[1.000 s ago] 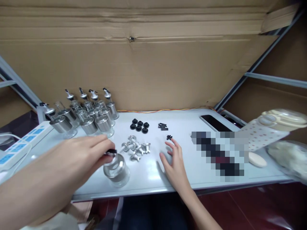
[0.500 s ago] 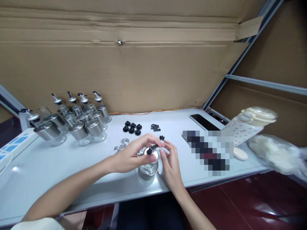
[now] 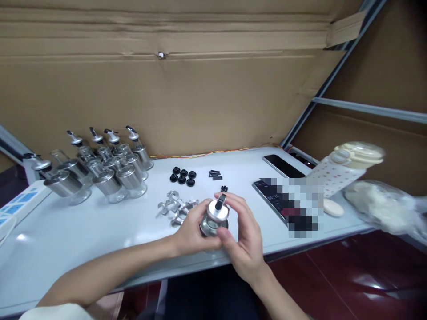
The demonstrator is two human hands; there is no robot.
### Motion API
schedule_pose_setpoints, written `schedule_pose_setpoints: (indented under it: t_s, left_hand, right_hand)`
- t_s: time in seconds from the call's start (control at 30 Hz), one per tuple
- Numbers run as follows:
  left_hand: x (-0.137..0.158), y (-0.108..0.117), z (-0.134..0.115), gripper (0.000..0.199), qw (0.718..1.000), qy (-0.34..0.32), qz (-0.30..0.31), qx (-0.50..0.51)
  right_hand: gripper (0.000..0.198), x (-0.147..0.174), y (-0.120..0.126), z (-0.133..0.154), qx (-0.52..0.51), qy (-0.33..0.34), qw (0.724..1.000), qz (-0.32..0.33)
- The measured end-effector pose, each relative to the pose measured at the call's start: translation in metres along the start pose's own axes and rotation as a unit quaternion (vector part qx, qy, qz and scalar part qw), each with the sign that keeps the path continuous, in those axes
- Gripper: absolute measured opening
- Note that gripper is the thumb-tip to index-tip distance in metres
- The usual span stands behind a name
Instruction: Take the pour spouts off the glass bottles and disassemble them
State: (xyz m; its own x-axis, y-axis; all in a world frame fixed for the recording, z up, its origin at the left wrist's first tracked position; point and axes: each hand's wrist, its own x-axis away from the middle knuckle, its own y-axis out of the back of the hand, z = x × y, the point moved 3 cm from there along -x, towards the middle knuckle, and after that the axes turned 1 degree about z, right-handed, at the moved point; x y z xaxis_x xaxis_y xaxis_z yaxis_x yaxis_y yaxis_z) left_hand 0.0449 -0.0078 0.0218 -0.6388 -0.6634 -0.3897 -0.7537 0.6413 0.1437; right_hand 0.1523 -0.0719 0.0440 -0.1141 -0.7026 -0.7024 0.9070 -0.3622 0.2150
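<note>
Near the front edge of the table is a glass oil bottle (image 3: 211, 226) topped by a silver pourer (image 3: 218, 212) with a black spout flap. My left hand (image 3: 191, 233) is wrapped round the bottle's side. My right hand (image 3: 245, 240) curls about it from the right, fingertips by the spout and thumb against the glass. The bottle's lower part is mostly hidden by my hands. Just left of it lie several silver pourer spouts (image 3: 173, 205). Beyond are black stoppers (image 3: 182, 179), small black flaps (image 3: 215, 175) and tiny black pieces (image 3: 224, 189).
Several glass bottles (image 3: 110, 180) crowd the back left, some with pourers, beside a white power strip (image 3: 20, 204). On the right are a phone (image 3: 283, 166), a second phone with a timer (image 3: 271, 198), a tumbler (image 3: 350, 169), a white oval piece (image 3: 332, 208) and a plastic bag (image 3: 376, 206).
My left hand has come down from the spout to the bottle's side. The bottle has risen slightly and shifted right, and my right hand has closed round it. The pourer spouts show more fully.
</note>
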Motion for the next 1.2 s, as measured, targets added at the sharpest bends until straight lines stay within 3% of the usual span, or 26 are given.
schedule_pose_setpoints:
  t_s: [0.13, 0.3, 0.63, 0.8, 1.03, 1.2]
  left_hand:
    - [0.001, -0.005, 0.023, 0.064, 0.995, 0.086, 0.053, 0.018]
    - [-0.001, -0.011, 0.021, 0.038, 0.986, 0.089, 0.121, 0.072]
    - [0.002, -0.016, 0.019, 0.033, 0.983, 0.096, 0.102, 0.119]
    - [0.001, -0.018, 0.019, 0.041, 0.979, 0.137, 0.080, 0.127]
    - [0.008, -0.020, 0.023, 0.059, 0.977, 0.149, 0.085, 0.124]
    - [0.008, -0.018, 0.025, 0.051, 0.981, 0.128, 0.125, 0.072]
  right_hand:
    - [0.021, -0.011, -0.005, 0.006, 0.026, -0.049, 0.998, -0.013]
    - [0.018, -0.006, -0.015, -0.002, 0.056, -0.046, 0.997, -0.021]
    - [0.028, 0.002, -0.016, -0.011, 0.024, -0.040, 0.997, -0.058]
    - [0.035, -0.002, -0.013, -0.012, -0.066, -0.097, 0.992, -0.034]
    - [0.046, -0.011, -0.013, -0.006, -0.222, -0.258, 0.939, -0.048]
    - [0.060, -0.016, -0.008, -0.008, -0.292, -0.380, 0.872, -0.102]
